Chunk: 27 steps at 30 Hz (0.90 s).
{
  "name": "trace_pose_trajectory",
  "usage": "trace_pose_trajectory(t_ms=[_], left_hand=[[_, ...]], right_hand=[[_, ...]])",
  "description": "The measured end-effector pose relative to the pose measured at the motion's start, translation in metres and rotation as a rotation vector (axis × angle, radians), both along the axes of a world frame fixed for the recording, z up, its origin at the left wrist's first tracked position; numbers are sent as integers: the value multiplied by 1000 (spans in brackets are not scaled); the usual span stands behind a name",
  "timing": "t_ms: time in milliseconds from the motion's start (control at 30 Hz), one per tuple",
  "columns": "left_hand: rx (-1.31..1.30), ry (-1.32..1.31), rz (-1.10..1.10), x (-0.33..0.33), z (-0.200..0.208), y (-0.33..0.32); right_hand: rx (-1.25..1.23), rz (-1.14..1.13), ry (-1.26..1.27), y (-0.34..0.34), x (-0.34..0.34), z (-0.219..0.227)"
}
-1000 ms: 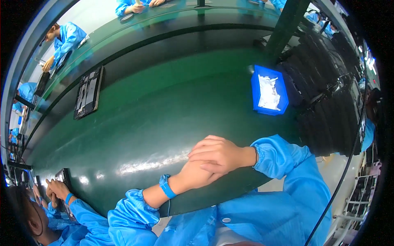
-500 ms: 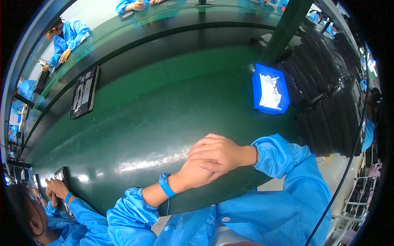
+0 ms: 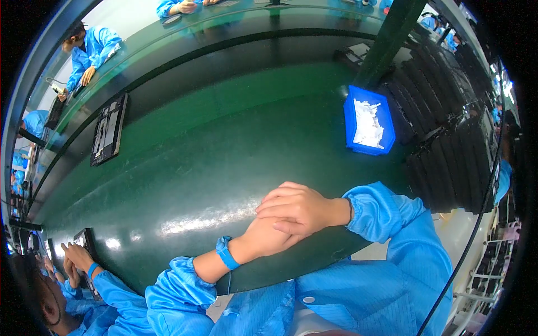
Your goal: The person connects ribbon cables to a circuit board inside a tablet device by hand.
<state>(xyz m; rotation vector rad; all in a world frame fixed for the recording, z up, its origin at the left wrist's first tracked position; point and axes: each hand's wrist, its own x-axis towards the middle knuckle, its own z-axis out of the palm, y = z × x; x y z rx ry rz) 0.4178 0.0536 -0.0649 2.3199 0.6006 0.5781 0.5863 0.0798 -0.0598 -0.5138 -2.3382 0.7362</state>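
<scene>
Both my hands rest together at the near edge of a green table (image 3: pixel 224 151). My right hand (image 3: pixel 297 210) lies across the top of my left hand (image 3: pixel 266 238), its fingers closed together and folded over it. The left hand's fingers are hidden underneath, so I cannot see how they are held. A blue strap with a thin cord (image 3: pixel 226 253) circles my left wrist. Neither hand touches a part or tool that I can make out. Beyond my right hand, a blue bin (image 3: pixel 350 123) holds a heap of small white pieces.
Stacked black trays (image 3: pixel 448 162) stand at the right, beside a green post (image 3: pixel 386 47). An opened flat device (image 3: pixel 109 130) lies on the dark strip at far left. A co-worker's hands (image 3: pixel 78 259) work on a device at near left. A black cable (image 3: pixel 473 238) hangs at right.
The opened device at far left has slid slightly left and nearer along the dark strip. Another piece behind the post has shifted left. My hands have stayed still.
</scene>
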Motion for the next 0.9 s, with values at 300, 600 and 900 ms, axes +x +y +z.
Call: trace_pose_trajectory(t_ms=[300,600,900], left_hand=[[16,27,-10,0,0,0],[-8,43,-22,0,1,0],[0,20,-6,2,2,0]], right_hand=[[-3,0,-8,-1,1,0],[-1,3,-14,0,0,2],[1,2,-9,-1,1,2]])
